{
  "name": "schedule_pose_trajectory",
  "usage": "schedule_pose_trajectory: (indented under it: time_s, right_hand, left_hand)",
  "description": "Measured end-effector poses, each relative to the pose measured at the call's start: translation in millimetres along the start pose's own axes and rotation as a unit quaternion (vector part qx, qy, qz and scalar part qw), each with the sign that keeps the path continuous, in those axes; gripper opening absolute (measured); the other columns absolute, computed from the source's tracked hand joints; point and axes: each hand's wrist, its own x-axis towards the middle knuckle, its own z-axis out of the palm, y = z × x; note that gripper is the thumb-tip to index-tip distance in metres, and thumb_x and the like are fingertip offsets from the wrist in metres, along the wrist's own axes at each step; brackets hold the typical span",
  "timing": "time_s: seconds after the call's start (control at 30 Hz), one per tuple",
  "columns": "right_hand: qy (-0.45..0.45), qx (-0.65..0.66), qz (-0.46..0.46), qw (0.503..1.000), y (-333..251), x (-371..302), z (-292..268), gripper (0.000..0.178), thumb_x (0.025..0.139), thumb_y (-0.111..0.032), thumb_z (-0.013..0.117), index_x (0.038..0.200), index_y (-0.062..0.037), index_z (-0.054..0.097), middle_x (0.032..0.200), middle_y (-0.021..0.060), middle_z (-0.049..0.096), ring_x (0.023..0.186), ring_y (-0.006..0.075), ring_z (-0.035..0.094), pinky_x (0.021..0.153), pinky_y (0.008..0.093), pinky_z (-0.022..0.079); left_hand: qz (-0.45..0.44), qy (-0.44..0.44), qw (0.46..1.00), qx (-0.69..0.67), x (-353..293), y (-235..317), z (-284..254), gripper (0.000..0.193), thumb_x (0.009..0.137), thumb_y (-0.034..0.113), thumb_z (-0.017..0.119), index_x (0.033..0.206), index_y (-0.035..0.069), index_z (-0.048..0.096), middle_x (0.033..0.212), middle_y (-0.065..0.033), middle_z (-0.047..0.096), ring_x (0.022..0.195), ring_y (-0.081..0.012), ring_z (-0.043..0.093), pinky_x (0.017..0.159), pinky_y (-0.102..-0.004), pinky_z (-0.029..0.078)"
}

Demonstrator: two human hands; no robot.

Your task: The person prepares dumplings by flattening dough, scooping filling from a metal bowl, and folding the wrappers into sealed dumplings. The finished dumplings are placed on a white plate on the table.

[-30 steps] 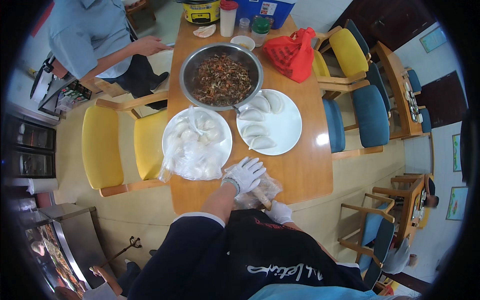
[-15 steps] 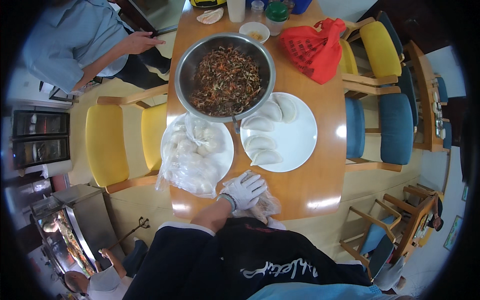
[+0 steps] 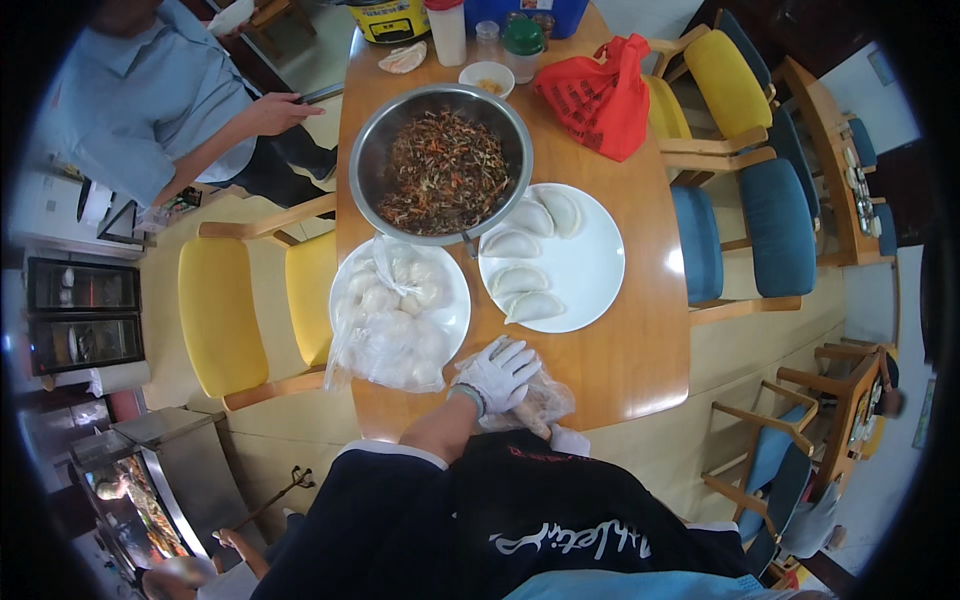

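Observation:
My left hand (image 3: 497, 375), in a white glove, lies with its fingers stretched over a clear plastic bag (image 3: 550, 398) at the table's near edge. From under that hand a short brownish rod-like piece (image 3: 532, 420) sticks out toward my body; its kind is unclear. Only a bit of my right hand (image 3: 569, 442), also gloved in white, shows beside the rod, and its fingers are hidden by my dark shirt. Ahead on the right, a white plate (image 3: 595, 290) carries several folded dumplings (image 3: 512, 243). Left of it, bagged dough balls (image 3: 390, 340) rest on another white plate (image 3: 462, 300).
A steel bowl (image 3: 360, 190) of shredded filling, with a utensil handle at its rim, stands behind the plates. Farther back are a small white bowl (image 3: 487, 78), a green-lidded jar (image 3: 523, 45) and a red bag (image 3: 600, 100). Chairs flank the table; a person (image 3: 170, 100) stands at left.
The view has shifted slightly. My left hand stays over the plastic bag, and more of the rod and my right glove shows. The standing person's other hand now shows a white dish.

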Motion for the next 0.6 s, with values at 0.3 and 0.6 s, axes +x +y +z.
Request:
schedule_pose_trajectory:
  time_s: [0.3,0.6]
  right_hand:
    - [0.054,-0.014,-0.005,0.998,-4.1,-7.2,-3.3,0.032,0.090,-0.042,0.064,0.100,-0.0121,0.068,0.088,0.0152,0.073,0.086,0.0364,0.072,0.073,0.0521,0.055]
    - [0.028,-0.023,0.014,0.999,-1.1,1.6,6.1,0.022,0.091,-0.034,0.060,0.103,-0.0176,0.068,0.085,0.0129,0.072,0.084,0.0331,0.072,0.069,0.0495,0.056]
  left_hand:
    - [-0.006,0.012,1.000,-0.006,-4.4,-0.5,2.3,0.051,0.091,0.033,0.055,0.138,0.015,0.057,0.143,-0.0068,0.053,0.140,-0.0279,0.042,0.121,-0.0517,0.025]
    - [-0.009,0.004,1.000,-0.027,-0.3,-3.6,0.7,0.051,0.091,0.033,0.056,0.138,0.014,0.057,0.143,-0.0075,0.053,0.140,-0.0279,0.043,0.122,-0.0527,0.024]
